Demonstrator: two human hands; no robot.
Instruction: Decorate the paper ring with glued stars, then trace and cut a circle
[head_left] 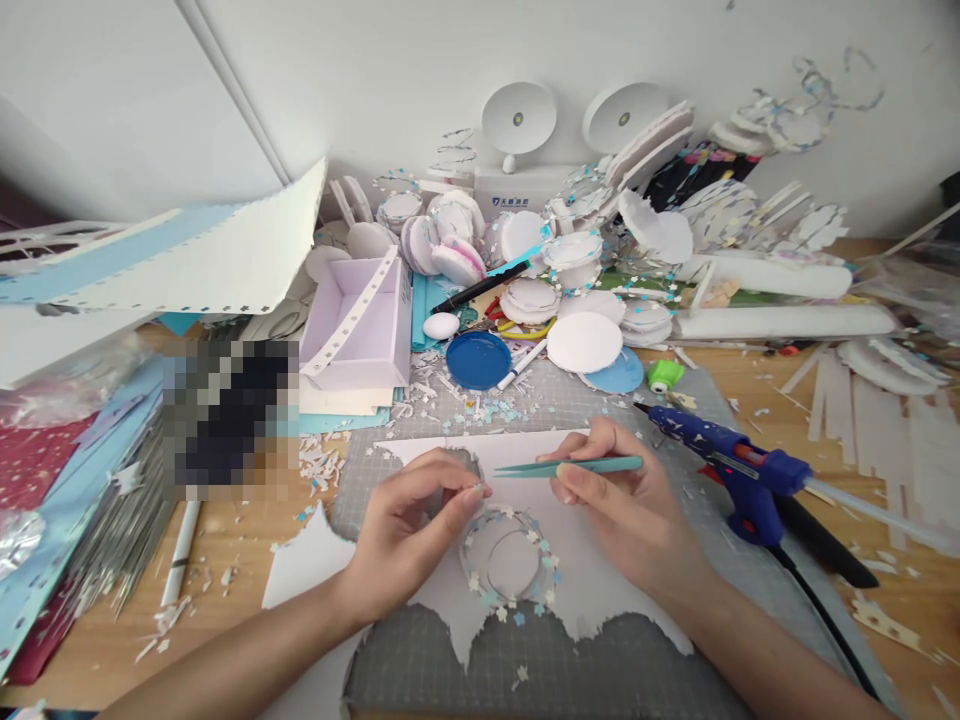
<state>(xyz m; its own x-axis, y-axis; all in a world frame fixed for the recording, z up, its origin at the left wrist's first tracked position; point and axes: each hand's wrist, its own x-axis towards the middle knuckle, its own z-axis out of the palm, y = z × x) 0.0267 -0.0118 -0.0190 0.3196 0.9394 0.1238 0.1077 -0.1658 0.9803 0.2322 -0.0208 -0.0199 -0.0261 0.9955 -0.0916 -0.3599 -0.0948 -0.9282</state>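
**Both hands meet over a flowered ring on the mat**

Your wooden table (pixel 225 545) is crowded, with paper scraps strewn across it and stacks of coloured card at your left. In front of you lies the grey cutting mat (pixel 637 660), and on it a white paper sheet (pixel 600 590) with ragged edges. Beyond the mat stand an open white box (pixel 360 330), a heap of white foam discs (pixel 584 342) and a blue lid (pixel 478 360). At your right, the blue glue gun (pixel 735 465) rests on the mat with its nozzle pointing away from you.

Your left hand (pixel 409 530) sits on the sheet, thumb and forefinger pressed tip to tip just at the upper left edge of the ring. What they pinch is too small to make out. Your right hand (pixel 622 510) grips the teal tweezers (pixel 570 467) like a pen, fingers closed around the shaft. The points aim left and end just beside your left fingertips.

The wire ring (pixel 510 560), dotted with tiny pale blue and white flowers, lies flat on the white sheet between your hands.
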